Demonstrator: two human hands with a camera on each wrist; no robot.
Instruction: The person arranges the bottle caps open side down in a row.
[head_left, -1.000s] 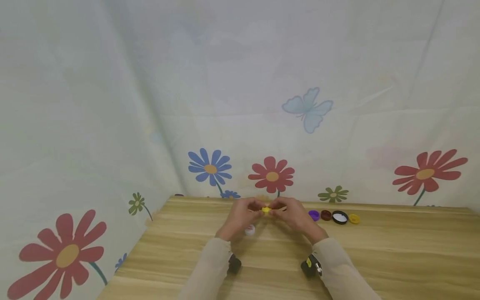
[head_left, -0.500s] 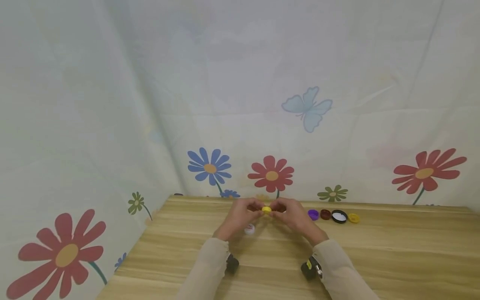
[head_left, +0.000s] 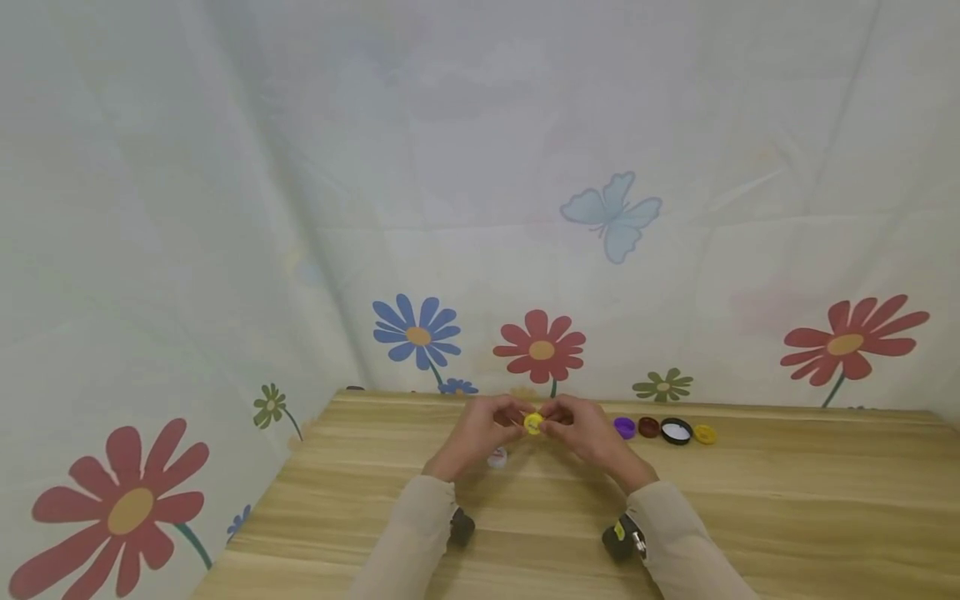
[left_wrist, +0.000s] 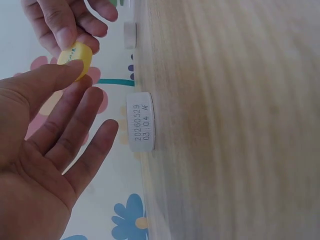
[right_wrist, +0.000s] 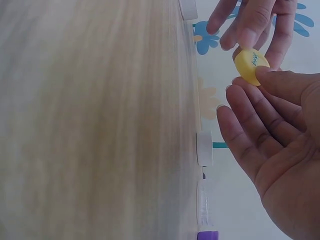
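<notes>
A small yellow cap (head_left: 533, 424) with dark printing on its flat face is held above the table between both hands. The left hand (head_left: 477, 433) pinches one edge between thumb and index finger; the right hand (head_left: 587, 431) pinches the opposite edge the same way. In the left wrist view the yellow cap (left_wrist: 75, 59) shows its printed face, and the other fingers of the left hand (left_wrist: 55, 135) are spread. The right wrist view shows the cap (right_wrist: 249, 65) at the thumb tip of the right hand (right_wrist: 280, 135). A white cap (head_left: 497, 457) lies near the left wrist.
Right of the hands, a row on the wooden table (head_left: 787, 500) holds a purple cap (head_left: 624, 428), a dark red cap (head_left: 648, 427), a black-rimmed cap (head_left: 677, 432) and a yellow-orange cap (head_left: 705, 434). Behind hangs a flowered cloth (head_left: 480, 167). A ribbed clear cap (right_wrist: 204, 202) stands beside a white one (right_wrist: 204, 148).
The yellow cap has been turned between the fingers, so that its printed face now shows toward the head camera. Both hands stay in nearly the same place.
</notes>
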